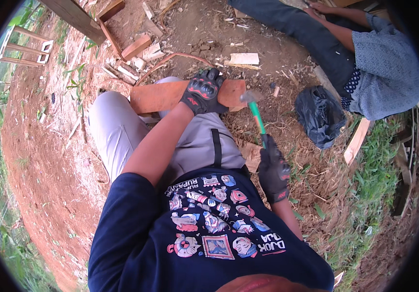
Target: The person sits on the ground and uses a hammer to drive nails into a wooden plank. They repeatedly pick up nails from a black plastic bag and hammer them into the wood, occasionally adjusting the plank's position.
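A reddish-brown wooden board (156,96) lies crosswise over my legs. My left hand (203,92), in a black glove with red marks, grips the board right of its middle, its fingers reaching over the far edge. In my right hand (273,173), gloved the same way, is a hammer (256,114) with a green handle, the fingers closed round its lower end. The hammer's metal head is at the right end of the board; whether they touch I cannot tell. What lies under the board there is mostly hidden.
Another person (387,68) sits at the far right, one dark trouser leg stretched out. A black plastic bag (320,117) lies beside them. Wood offcuts (243,59) and chips litter the dirt. A thick wooden post (75,19) stands far left, and a wooden frame (24,47) lies further left.
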### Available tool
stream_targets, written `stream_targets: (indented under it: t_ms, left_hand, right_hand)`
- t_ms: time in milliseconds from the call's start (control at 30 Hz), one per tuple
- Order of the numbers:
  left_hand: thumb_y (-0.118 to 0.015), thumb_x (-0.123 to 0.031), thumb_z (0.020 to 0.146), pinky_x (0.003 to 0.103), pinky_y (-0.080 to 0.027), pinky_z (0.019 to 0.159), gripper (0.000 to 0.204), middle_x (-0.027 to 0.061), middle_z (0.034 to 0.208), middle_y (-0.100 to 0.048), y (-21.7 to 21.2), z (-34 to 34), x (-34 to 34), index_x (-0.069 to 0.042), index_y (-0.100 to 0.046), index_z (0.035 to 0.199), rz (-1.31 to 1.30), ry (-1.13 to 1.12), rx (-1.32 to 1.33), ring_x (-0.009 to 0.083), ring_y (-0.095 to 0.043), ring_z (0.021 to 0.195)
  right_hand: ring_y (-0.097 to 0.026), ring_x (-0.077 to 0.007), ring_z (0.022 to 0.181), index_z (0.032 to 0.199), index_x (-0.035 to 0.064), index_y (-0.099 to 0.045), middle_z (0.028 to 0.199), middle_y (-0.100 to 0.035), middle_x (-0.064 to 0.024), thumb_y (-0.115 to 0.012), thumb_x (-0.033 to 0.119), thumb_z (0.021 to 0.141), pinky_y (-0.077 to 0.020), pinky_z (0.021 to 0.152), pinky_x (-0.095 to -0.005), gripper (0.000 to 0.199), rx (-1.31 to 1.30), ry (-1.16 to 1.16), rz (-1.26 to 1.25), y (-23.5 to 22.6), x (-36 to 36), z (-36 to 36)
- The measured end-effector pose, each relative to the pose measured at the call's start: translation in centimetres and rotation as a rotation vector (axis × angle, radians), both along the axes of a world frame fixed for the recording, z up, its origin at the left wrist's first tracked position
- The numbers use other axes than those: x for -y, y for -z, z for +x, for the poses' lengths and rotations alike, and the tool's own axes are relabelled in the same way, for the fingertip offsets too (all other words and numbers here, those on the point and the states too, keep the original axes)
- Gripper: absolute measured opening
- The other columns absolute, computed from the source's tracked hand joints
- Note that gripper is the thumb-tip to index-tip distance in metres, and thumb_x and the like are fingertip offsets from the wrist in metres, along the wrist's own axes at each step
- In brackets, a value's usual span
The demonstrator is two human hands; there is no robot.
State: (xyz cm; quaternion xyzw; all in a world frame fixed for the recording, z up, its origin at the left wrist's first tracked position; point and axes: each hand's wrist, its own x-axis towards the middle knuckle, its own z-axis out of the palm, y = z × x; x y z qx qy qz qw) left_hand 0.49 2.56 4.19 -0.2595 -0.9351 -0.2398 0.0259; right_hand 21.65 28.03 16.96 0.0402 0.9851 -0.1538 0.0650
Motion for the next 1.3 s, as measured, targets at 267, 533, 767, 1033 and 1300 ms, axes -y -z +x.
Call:
stream_targets:
  t_ms: [267,533,767,1033,1300]
  left_hand:
    - [-0.09,-0.062,0.065,0.054,-0.053,0.107,0.1,0.0244,0.14,-0.06,-1.4,0.4,0.6,-0.004,-0.063,0.143,-0.055,-0.01,0.055,0.0427,-0.061,0.129]
    - [-0.09,-0.062,0.065,0.053,-0.053,0.107,0.097,0.0252,0.138,-0.061,-0.9,0.3,1.2,-0.005,-0.065,0.139,-0.055,-0.021,0.021,0.0423,-0.063,0.126]
    - [-0.089,-0.064,0.066,0.053,-0.054,0.105,0.095,0.0222,0.131,-0.062,-0.4,-0.3,-0.4,-0.007,-0.065,0.138,-0.072,0.014,0.05,0.0408,-0.064,0.124]
    - [-0.089,-0.062,0.065,0.054,-0.054,0.106,0.098,0.0217,0.133,-0.061,-0.5,0.1,1.4,-0.007,-0.062,0.141,-0.096,-0.007,0.049,0.0401,-0.062,0.128]
    - [-0.09,-0.061,0.065,0.053,-0.054,0.106,0.097,0.0218,0.136,-0.061,-0.9,-0.3,0.6,-0.007,-0.063,0.141,-0.072,-0.025,0.052,0.0401,-0.064,0.125]
  right_hand:
    - [-0.075,-0.0437,0.106,0.15,-0.0027,-0.055,0.131,-0.07,-0.0297,-0.058,0.013,0.11,-0.0599,0.084,-0.0492,0.043,-0.298,0.033,-0.093,0.7,-0.8,1.8]
    - [-0.075,-0.0417,0.107,0.15,-0.0005,-0.056,0.132,-0.072,-0.0262,-0.057,0.017,0.111,-0.0593,0.081,-0.0484,0.042,-0.239,0.073,-0.203,-5.0,1.3,-1.2]
    - [-0.075,-0.044,0.108,0.149,0.0042,-0.059,0.135,-0.07,-0.0261,-0.057,0.016,0.11,-0.0594,0.084,-0.0511,0.041,-0.119,0.003,-0.165,6.6,-0.6,0.7]
    - [-0.075,-0.0428,0.101,0.154,0.0012,-0.053,0.127,-0.073,-0.0273,-0.058,0.013,0.11,-0.0592,0.084,-0.049,0.046,-0.42,0.029,-0.193,-2.1,0.5,0.1]
    - [-0.075,-0.0372,0.093,0.154,0.0039,-0.055,0.123,-0.074,-0.0238,-0.055,0.02,0.113,-0.0582,0.078,-0.0463,0.044,-0.206,-0.027,-0.098,-0.5,0.3,-0.6]
